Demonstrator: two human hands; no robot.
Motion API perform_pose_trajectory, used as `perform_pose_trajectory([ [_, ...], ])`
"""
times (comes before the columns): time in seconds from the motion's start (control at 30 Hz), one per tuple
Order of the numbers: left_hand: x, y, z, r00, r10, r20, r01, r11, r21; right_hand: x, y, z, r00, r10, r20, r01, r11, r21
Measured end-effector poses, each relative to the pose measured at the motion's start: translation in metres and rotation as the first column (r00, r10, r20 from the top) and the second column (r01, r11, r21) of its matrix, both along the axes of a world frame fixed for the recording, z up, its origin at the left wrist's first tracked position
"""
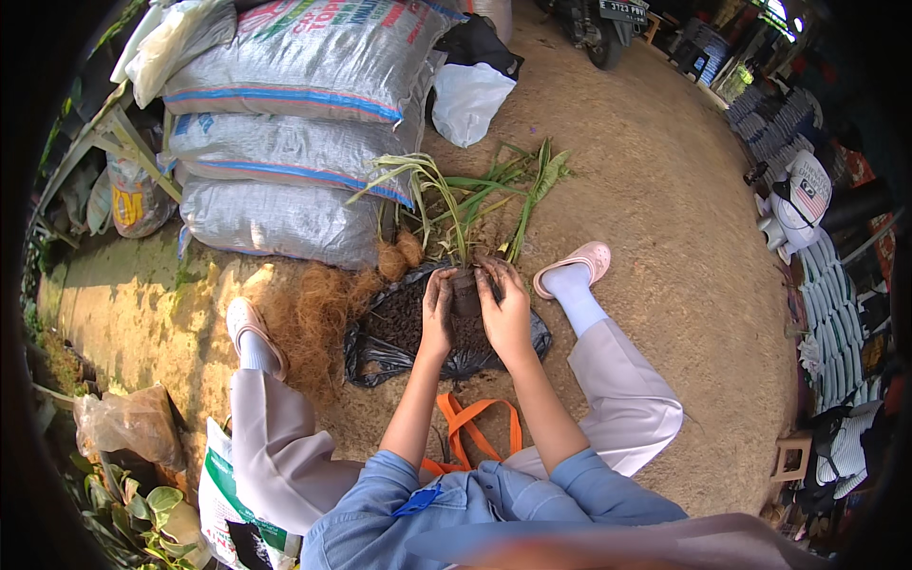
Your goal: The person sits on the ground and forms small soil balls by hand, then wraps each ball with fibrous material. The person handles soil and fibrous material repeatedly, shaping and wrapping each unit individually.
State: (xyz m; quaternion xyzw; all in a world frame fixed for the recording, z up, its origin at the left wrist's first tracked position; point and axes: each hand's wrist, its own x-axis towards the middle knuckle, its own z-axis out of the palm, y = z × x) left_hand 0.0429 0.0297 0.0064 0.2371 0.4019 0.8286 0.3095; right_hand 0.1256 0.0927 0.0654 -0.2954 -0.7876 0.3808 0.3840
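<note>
Between my two hands stands a small dark cylindrical pot or soil-covered root ball; which of the two, I cannot tell. A plant with long, narrow, drooping leaves rises from its top. My left hand presses along its left side, and the fingers of my right hand rest at its upper right edge. Both hands are smeared with soil. Beneath them, dark loose soil lies on a spread black plastic bag. More cut or uprooted long-leaved plants lie just beyond.
Brown coconut fibre and fibre-wrapped balls lie at the left. Stacked silver woven sacks rise behind them. An orange strap is near my lap. Further off are a motorbike and, at right, a person.
</note>
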Motion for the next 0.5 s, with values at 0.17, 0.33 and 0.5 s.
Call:
perform_pose_trajectory([
  [0.17,0.0,-0.003,0.012,0.999,0.044,-0.015,-0.046,0.994,-0.102,0.001,-0.008,0.007,0.999,0.05,0.018,-0.05,0.998,-0.035],
  [0.33,-0.003,-0.001,0.007,0.989,0.025,0.148,-0.026,1.0,0.005,-0.001,-0.011,0.0,0.993,0.121,-0.002,-0.121,0.988,-0.091],
  [0.5,-0.003,0.002,0.012,0.917,-0.083,0.39,0.07,0.996,0.049,-0.002,-0.006,-0.009,0.988,0.105,-0.111,-0.115,0.989,-0.092],
])
